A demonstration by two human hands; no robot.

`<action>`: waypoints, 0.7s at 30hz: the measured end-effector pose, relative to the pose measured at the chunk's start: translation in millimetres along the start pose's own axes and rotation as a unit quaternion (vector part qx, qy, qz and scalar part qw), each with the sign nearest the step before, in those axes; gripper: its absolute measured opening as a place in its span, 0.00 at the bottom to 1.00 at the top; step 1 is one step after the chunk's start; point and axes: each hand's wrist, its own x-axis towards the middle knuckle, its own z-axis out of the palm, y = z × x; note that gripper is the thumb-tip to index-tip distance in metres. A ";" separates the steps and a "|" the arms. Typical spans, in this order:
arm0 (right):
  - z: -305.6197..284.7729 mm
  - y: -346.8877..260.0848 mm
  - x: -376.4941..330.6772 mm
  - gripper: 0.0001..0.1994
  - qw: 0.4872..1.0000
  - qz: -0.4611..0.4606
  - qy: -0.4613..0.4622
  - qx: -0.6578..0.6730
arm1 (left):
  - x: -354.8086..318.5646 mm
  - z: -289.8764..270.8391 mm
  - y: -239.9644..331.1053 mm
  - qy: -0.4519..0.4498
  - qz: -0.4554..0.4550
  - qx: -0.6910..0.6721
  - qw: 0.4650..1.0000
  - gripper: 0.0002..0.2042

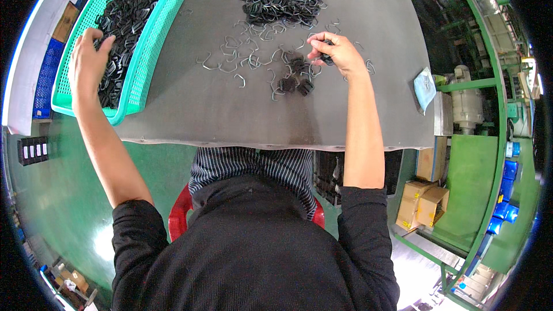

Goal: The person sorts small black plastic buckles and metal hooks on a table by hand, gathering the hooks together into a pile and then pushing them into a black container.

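My left hand (87, 66) is over the left side of a teal plastic basket (154, 43), its thumb and fingers apart with nothing visible between them. Small black plastic buckle-like pieces (128, 29) fill the basket below it. Above the table, my right hand (341, 56) pinches a black buckle piece (326, 57) between thumb and fingers. Just left of that hand, a few loose black pieces (296, 83) lie among bent metal wire hooks (247, 55). Farther back sits a heap of black pieces (282, 0) with wire hooks sticking out.
The grey table (190, 106) has a wavy near edge at my lap. A light blue packet (425, 89) lies at its right edge. Cardboard boxes (420, 204) stand on the floor at right, beside a green metal frame (500, 138). I sit on a red chair (180, 213).
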 end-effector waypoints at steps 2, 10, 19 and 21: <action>-1.3 9.1 4.2 0.11 0.999 -0.002 0.008 0.034 | -14.8 -9.0 41.4 0.107 0.085 -0.075 0.988 0.14; 7.7 4.4 -10.2 0.13 0.971 -0.052 0.078 0.221 | -85.8 60.7 263.0 -0.168 0.210 -0.458 0.847 0.13; 22.9 18.3 -18.0 0.11 0.907 -0.072 0.149 0.387 | -87.7 82.0 309.9 -0.099 0.230 -0.477 0.842 0.06; 24.3 27.7 -14.9 0.11 0.855 -0.063 0.135 0.497 | -86.7 81.6 312.2 -0.120 0.191 -0.512 0.828 0.05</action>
